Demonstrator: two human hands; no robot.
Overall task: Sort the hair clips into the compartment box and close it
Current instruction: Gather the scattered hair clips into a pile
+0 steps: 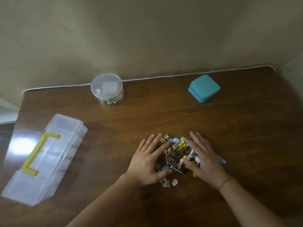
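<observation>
Clips (177,154) are being heaped lower centre of frame, a mixed pile in brown, yellow, cream and pale blue, a few strays lying at its near edge. The pile is being flanked by both hands, left hand (148,163) and right hand (204,158), fingers straight and spread, nothing being gripped. The box (44,159) is lying well apart at lower left, lid shut, yellow handle on top, long axis running near-left to far-right; the left hand is judged nearer. A jar (106,88) and teal case (204,88) are sitting farther back.
</observation>
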